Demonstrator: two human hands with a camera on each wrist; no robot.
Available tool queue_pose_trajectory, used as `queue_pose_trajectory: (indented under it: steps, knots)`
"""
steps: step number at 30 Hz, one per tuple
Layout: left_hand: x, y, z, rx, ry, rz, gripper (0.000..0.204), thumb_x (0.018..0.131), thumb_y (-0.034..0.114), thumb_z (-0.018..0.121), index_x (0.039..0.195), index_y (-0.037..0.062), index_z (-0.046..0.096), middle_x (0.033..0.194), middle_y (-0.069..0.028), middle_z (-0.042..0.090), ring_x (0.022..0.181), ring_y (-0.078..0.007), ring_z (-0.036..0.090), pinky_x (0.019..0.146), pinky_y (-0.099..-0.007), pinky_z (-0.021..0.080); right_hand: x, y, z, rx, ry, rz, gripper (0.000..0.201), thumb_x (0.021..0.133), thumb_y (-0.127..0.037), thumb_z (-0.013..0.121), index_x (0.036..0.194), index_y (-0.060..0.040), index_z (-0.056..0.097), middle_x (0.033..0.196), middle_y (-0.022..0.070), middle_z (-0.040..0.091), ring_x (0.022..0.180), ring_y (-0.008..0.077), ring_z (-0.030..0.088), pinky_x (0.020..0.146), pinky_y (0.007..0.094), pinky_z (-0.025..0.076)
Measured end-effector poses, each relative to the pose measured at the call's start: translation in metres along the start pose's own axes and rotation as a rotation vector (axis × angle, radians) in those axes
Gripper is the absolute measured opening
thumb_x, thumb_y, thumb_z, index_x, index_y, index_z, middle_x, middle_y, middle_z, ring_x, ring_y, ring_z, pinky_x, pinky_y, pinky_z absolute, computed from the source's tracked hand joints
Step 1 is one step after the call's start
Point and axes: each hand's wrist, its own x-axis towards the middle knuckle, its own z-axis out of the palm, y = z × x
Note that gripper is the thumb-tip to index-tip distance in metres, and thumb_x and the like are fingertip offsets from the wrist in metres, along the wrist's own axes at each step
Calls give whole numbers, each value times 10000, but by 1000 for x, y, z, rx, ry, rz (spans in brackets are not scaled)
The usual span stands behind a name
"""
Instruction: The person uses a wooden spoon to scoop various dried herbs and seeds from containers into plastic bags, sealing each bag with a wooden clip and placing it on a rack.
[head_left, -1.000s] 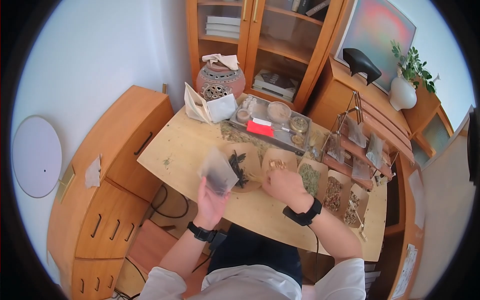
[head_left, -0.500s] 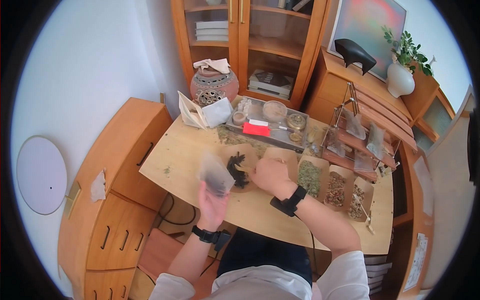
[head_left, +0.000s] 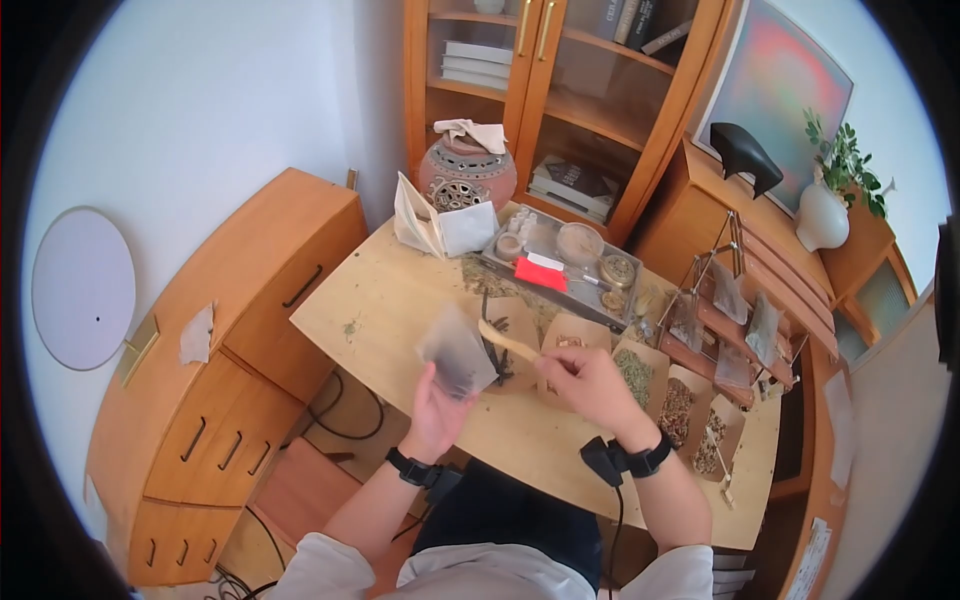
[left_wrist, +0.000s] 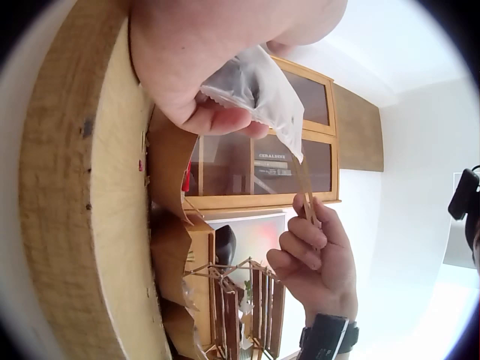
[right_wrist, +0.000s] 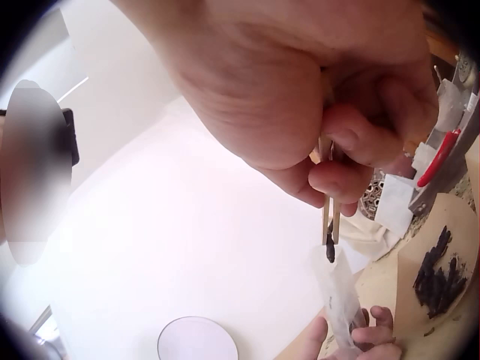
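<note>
In the head view the left hand (head_left: 438,415) holds up a translucent pouch (head_left: 458,362) with dark matter low inside; the left wrist view shows its fingers (left_wrist: 225,120) curled round the pouch (left_wrist: 262,90). The right hand (head_left: 592,385) pinches light wooden tongs (head_left: 512,345). Seen in the right wrist view, the tong tips grip a dark piece (right_wrist: 330,246) just above the mouth of the pouch (right_wrist: 337,289). Behind the pouch lies a paper tray (head_left: 515,318) of dark pieces.
Further paper trays hold light pieces (head_left: 570,342), green herbs (head_left: 634,374) and brown mixes (head_left: 677,410). Behind them stand a grey tray (head_left: 575,296) with jars, a patterned pot (head_left: 468,175), an open booklet (head_left: 418,220) and a tiered rack (head_left: 710,320) with bags.
The right hand went down to the trays, then rose with the tongs, which now hold a dark piece up at the pouch. The left hand keeps the pouch in about the same place.
</note>
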Motion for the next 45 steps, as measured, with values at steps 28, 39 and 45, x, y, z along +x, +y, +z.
queue_pose_trajectory:
  steps: [28, 39, 45]
  knots:
    - [-1, -1, -8, -191, 29, -3, 398, 1031, 398, 451, 1354, 167, 472, 1222, 4, 579, 1054, -156, 557, 785, -298, 468, 31, 29, 23, -577, -58, 47, 263, 849, -316, 607, 869, -98, 753, 841, 158, 714, 813, 352, 694, 740, 437, 555]
    - [0, -3, -8, -139, 54, 3, 442, 1013, 434, 470, 1364, 165, 460, 1222, 2, 577, 1058, -152, 549, 791, -296, 454, 27, 17, 43, -868, -31, -51, 247, 833, -247, 612, 789, -40, 740, 786, 179, 706, 753, 331, 710, 661, 413, 558]
    - [0, -1, -7, -61, 22, 1, 449, 1011, 436, 475, 1374, 172, 460, 1274, 11, 568, 1132, -152, 530, 820, -295, 450, 26, 20, 11, -562, 29, -1, 287, 885, -262, 603, 896, -7, 734, 799, 151, 715, 731, 310, 689, 688, 387, 537]
